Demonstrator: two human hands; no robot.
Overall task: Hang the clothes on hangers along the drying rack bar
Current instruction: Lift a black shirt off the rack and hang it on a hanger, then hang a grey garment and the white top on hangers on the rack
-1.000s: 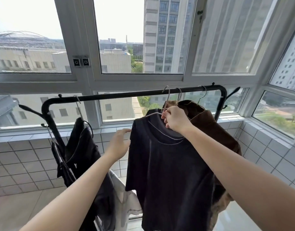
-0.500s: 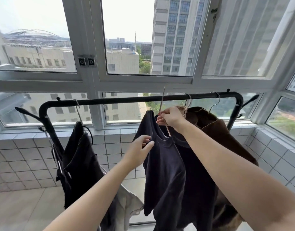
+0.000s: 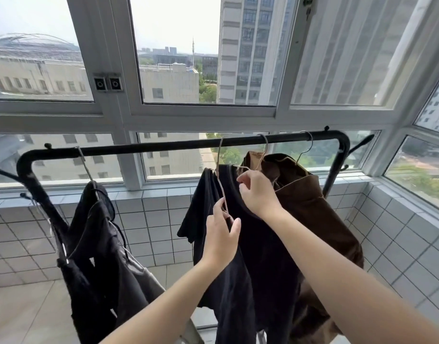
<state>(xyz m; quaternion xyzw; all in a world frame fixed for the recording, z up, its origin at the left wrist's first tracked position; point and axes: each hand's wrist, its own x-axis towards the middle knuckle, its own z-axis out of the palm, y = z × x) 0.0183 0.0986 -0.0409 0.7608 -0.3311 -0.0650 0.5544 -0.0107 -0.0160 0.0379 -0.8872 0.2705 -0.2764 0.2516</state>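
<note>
Black T-shirt hangs crooked off the rack bar. Left hand fingers pinch the wire hanger arm; right hand fingers clamp the collar just beside it, likely to seat the shoulder squarely.

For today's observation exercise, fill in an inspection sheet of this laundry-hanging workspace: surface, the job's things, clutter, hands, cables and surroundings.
Surface: black rack bar, level, bare along its middle.
Job's things: dark T-shirt on a tilted wire hanger hooked over the bar; brown garment hung beside it toward the right end; black garments near the left end.
Clutter: nothing seen.
Hands: left hand pinches the hanger's lower wire; right hand, grip closed on the T-shirt's collar.
Cables: nothing seen.
Surroundings: tiled wall, window frames, buildings outside.
</note>
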